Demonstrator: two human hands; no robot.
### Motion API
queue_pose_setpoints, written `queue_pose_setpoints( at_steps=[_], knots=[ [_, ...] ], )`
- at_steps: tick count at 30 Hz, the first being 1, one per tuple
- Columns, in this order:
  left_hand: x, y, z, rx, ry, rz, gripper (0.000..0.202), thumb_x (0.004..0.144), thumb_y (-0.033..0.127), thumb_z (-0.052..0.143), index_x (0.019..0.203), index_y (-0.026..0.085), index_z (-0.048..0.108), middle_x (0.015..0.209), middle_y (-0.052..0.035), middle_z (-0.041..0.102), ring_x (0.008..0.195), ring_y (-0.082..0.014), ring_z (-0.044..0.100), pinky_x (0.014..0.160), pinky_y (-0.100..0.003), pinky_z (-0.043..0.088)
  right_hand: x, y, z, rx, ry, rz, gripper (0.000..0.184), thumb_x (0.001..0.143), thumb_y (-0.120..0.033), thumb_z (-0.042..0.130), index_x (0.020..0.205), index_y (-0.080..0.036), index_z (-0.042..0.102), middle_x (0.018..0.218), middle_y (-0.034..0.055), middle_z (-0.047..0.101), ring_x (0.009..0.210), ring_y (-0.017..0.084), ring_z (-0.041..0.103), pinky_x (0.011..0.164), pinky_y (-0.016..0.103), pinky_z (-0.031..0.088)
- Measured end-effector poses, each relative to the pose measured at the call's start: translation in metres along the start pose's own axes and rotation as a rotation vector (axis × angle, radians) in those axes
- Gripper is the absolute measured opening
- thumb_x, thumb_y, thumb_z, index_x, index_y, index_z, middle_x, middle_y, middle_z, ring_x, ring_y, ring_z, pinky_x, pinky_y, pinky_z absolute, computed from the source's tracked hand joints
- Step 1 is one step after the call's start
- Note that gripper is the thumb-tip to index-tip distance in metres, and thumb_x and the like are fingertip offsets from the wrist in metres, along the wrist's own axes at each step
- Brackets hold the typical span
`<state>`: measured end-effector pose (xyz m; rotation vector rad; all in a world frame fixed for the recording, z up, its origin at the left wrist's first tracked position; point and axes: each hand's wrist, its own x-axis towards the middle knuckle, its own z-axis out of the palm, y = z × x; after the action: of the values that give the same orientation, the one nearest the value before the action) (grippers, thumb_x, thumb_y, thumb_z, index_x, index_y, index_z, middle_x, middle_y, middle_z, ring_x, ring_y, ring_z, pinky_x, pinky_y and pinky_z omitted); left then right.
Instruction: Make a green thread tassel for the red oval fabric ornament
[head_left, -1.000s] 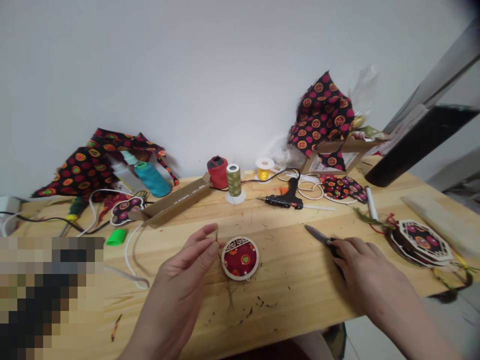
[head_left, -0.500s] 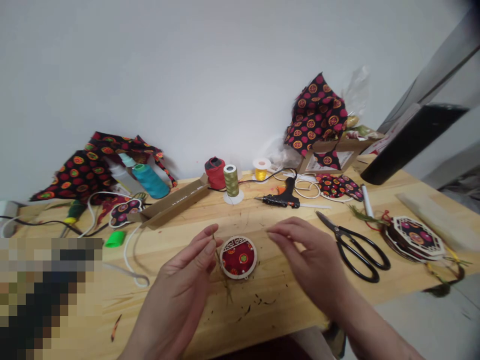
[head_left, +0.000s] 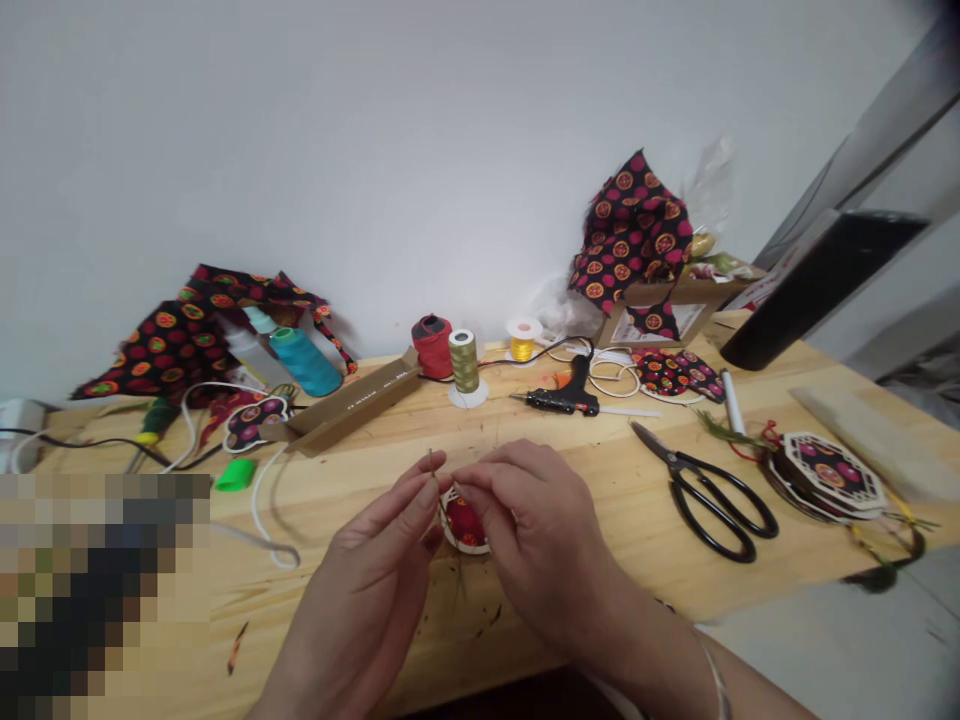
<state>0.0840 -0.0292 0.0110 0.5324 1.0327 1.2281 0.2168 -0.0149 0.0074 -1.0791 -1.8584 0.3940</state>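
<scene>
My left hand [head_left: 379,555] pinches a thin olive-green thread [head_left: 430,462] between thumb and forefinger, just left of a small round ornament [head_left: 463,523] with red patterned cloth in a pale wooden frame. My right hand [head_left: 529,520] lies over the ornament and hides most of it, its fingertips closed together against the thread beside the left fingertips. The ornament rests on the wooden table [head_left: 585,470]. Black scissors [head_left: 705,490] lie on the table to the right, away from both hands.
Thread spools [head_left: 463,362] in green, red, yellow and teal stand at the back, with a black glue gun [head_left: 568,398], a cardboard strip [head_left: 349,405], patterned cloth [head_left: 634,235], white cord [head_left: 262,520] and an octagonal ornament [head_left: 825,475] at the right. A blurred patch covers the lower left.
My right hand left the scissors lying on the table and moved left, now covering the round ornament and meeting the left fingertips on the thread. The left hand stayed put.
</scene>
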Motion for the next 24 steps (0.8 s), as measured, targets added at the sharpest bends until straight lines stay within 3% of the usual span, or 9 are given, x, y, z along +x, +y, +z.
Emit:
queue_pose_setpoints(
  at_steps=[8,12,16,19,24],
  knots=[
    [0.001,-0.005,0.002,0.016,0.051,0.041,0.015,0.074,0.025,0.070,0.089,0.021,0.073,0.123,-0.0026,0.055,0.110,-0.0220,0.048,0.089,-0.032,0.038,-0.002,-0.001,0.001,-0.141,0.001,-0.058,0.017,0.086,-0.012,0.048,0.078,-0.015,0.063,0.074,0.0040,0.062,0.072,0.017,0.052,0.067,0.032,0.036],
    [0.002,-0.008,0.003,0.211,0.137,0.231,0.006,0.071,0.026,0.073,0.074,0.023,0.076,0.128,0.0020,0.051,0.117,-0.0217,0.043,0.092,-0.026,0.037,-0.006,-0.002,0.011,-0.358,0.056,-0.147,0.016,0.083,-0.009,0.046,0.073,-0.015,0.059,0.068,0.0055,0.057,0.065,0.020,0.046,0.062,0.035,0.032],
    [0.002,-0.009,0.003,0.393,0.160,0.405,0.006,0.075,0.027,0.070,0.073,0.026,0.076,0.121,0.0030,0.055,0.119,-0.0183,0.042,0.096,-0.021,0.032,-0.010,-0.005,0.019,-0.481,0.057,-0.195,0.015,0.082,-0.009,0.046,0.073,-0.017,0.055,0.066,0.0053,0.054,0.063,0.021,0.043,0.059,0.036,0.029],
    [0.001,-0.007,0.003,0.291,0.166,0.369,0.004,0.073,0.026,0.072,0.071,0.024,0.075,0.121,0.0028,0.055,0.117,-0.0189,0.043,0.090,-0.022,0.037,-0.006,0.001,0.011,-0.475,0.069,-0.182,0.014,0.081,-0.010,0.047,0.072,-0.017,0.053,0.067,0.0052,0.054,0.065,0.020,0.044,0.061,0.036,0.031],
    [0.004,-0.002,0.003,0.015,0.119,0.141,0.010,0.066,0.026,0.076,0.075,0.021,0.076,0.112,-0.0008,0.061,0.095,-0.0160,0.052,0.072,-0.024,0.043,0.012,0.031,-0.026,-0.468,0.323,-0.004,0.028,0.086,-0.019,0.049,0.058,-0.020,0.050,0.058,0.0031,0.051,0.061,0.017,0.047,0.062,0.034,0.037]
  ],
)
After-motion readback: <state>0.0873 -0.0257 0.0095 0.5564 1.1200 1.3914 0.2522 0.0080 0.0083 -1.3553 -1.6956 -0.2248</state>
